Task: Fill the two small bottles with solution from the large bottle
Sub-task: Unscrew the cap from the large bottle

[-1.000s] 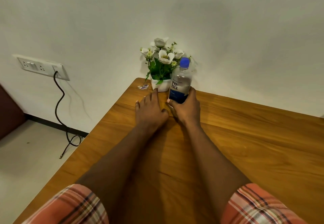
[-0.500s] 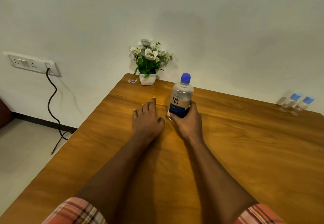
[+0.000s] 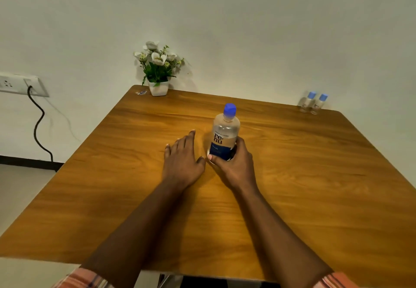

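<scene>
- A plain pale wall [image 3: 247,17] fills the background; a strip of light floor [image 3: 18,197] shows at the left, below a dark skirting line
- A wooden desk [image 3: 292,209] with a strong grain stands with its far edge against the wall; it carries everything named below except the socket and cable
- The left hand [image 3: 182,161] lies palm down on the desk near its middle, fingers straight and slightly spread, holding nothing; its thumb tip is just beside the other hand's thumb, and I cannot tell whether they touch
- The right hand [image 3: 236,168] grips the lower part of the large bottle, thumb across the front near the base, fingers curled round the back
- A potted plant [image 3: 158,69] with white flowers in a white pot sits at the far left corner
- The large bottle [image 3: 225,134], clear with a blue cap and a "re-nu" label, stands upright near the desk's middle, somewhat toward the far edge
- A wall socket panel [image 3: 20,84] at the left has a black cable [image 3: 38,125] hanging to the floor
- Two small bottles [image 3: 313,104], clear with blue caps, stand side by side at the far right corner, well apart from the large bottle
- A small scrap [image 3: 141,93] lies just left of the pot
</scene>
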